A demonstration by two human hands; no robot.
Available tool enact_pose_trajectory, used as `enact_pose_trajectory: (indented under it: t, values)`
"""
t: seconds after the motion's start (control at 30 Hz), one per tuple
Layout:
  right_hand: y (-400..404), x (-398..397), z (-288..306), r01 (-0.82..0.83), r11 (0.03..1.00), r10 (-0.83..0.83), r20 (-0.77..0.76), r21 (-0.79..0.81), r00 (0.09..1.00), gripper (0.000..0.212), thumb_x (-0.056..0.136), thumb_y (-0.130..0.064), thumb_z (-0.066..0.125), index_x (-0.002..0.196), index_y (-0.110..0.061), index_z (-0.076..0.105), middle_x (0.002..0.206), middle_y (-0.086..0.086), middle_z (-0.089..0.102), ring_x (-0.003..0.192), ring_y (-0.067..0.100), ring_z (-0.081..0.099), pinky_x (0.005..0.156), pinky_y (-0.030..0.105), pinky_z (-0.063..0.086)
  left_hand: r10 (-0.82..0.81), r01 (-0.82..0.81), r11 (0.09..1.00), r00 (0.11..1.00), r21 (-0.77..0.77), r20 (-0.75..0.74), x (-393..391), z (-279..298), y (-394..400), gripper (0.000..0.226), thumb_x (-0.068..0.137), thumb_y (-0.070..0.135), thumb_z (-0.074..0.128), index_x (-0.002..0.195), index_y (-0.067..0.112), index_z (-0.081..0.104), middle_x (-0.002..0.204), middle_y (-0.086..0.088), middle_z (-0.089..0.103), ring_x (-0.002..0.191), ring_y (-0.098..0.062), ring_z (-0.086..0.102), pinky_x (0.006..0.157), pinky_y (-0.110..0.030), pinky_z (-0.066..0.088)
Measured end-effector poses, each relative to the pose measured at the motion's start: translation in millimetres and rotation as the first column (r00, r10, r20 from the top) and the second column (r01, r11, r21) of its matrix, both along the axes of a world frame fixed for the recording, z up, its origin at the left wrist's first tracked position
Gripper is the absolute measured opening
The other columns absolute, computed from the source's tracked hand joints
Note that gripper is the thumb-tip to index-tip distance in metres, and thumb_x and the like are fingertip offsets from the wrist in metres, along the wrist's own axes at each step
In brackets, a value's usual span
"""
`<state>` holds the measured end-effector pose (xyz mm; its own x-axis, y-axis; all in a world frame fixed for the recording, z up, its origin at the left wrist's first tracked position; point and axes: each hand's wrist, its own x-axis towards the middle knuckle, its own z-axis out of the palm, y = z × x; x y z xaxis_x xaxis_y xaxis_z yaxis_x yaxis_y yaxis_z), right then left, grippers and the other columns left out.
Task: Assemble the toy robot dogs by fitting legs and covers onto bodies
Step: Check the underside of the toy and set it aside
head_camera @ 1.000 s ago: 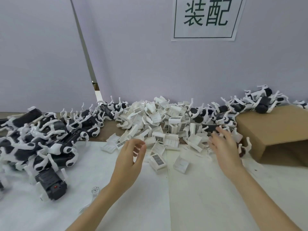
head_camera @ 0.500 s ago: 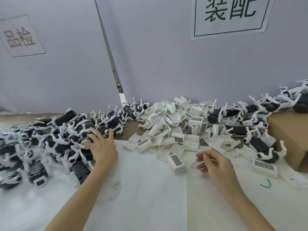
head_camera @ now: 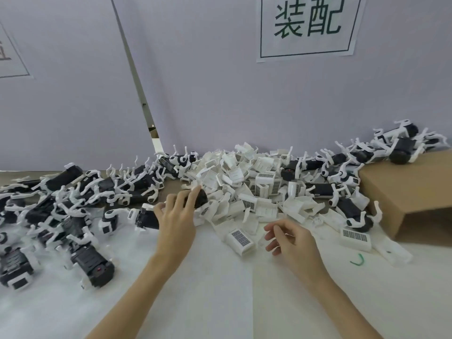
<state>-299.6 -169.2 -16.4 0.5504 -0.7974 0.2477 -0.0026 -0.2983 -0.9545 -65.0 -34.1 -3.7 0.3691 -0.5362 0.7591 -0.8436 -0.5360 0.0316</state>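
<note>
Beside cover heap (head_camera: 244, 187), L hand (head_camera: 177, 220) grips black body (head_camera: 171, 209) lying crosswise; R hand (head_camera: 289, 241) loose, holds nothing.

A white wall sign (head_camera: 308, 26) reads "装配" in green.

The toy dog bodies (head_camera: 90, 263) are black with white legs, the loose covers (head_camera: 241, 239) are white with dark gridded patches, the cardboard box (head_camera: 411, 192) is brown, the wall sign (head_camera: 308, 25) is white with dark green characters, and the table sheet (head_camera: 220, 289) is white.
</note>
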Motion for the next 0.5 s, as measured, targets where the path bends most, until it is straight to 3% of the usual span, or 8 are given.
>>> enact_pose_trajectory:
  t: [0.13, 0.23, 0.4, 0.5]
  values:
    - [-2.8, -1.0, -1.2, 0.001, 1.000, -0.001, 0.000, 0.018, 1.000, 0.029, 0.106, -0.005, 0.051, 0.093, -0.015, 0.075, 0.081, 0.004, 0.074, 0.070, 0.026, 0.072, 0.063, 0.029, 0.055, -0.160, 0.159, 0.985, 0.987, -0.066, -0.017, -1.8, -0.6, 6.5, 0.073, 0.075, -0.013, 0.085, 0.142, 0.005, 0.064, 0.118, -0.011, 0.069, 0.100, -0.036, 0.063, 0.083, -0.050, 0.044]
    - [-3.8, -0.4, -2.4, 0.003, 1.000, -0.003, -0.003, 0.027, 1.000, 0.029, 0.107, -0.005, 0.051, 0.093, -0.015, 0.075, 0.082, 0.005, 0.074, 0.071, 0.026, 0.072, 0.063, 0.029, 0.055, -0.237, 0.219, 0.965, 0.963, -0.144, -0.125, -1.3, -1.2, 14.2, 0.067, 0.082, -0.002, 0.085, 0.144, 0.009, 0.061, 0.123, -0.006, 0.068, 0.108, -0.032, 0.058, 0.091, -0.050, 0.042]
    - [1.1, -1.5, -1.5, -0.024, 0.999, 0.025, -0.005, 0.022, 1.000, 0.030, 0.107, -0.005, 0.051, 0.093, -0.016, 0.075, 0.082, 0.005, 0.074, 0.071, 0.027, 0.073, 0.063, 0.027, 0.054, -0.260, 0.241, 0.965, 0.924, -0.102, -0.281, 4.6, -2.6, 16.3, 0.066, 0.087, 0.004, 0.083, 0.147, 0.005, 0.055, 0.135, -0.016, 0.058, 0.119, -0.041, 0.058, 0.105, -0.052, 0.046]
    - [3.7, -3.1, 2.0, -0.035, 0.999, 0.035, 0.022, 0.014, 0.999, 0.029, 0.106, -0.004, 0.051, 0.096, -0.017, 0.075, 0.083, 0.006, 0.074, 0.074, 0.029, 0.072, 0.064, 0.029, 0.055, -0.252, 0.237, 0.967, 0.937, -0.090, -0.241, 5.3, 0.4, 21.4, 0.061, 0.085, 0.002, 0.085, 0.142, 0.002, 0.060, 0.127, -0.015, 0.066, 0.115, -0.041, 0.063, 0.103, -0.047, 0.044]
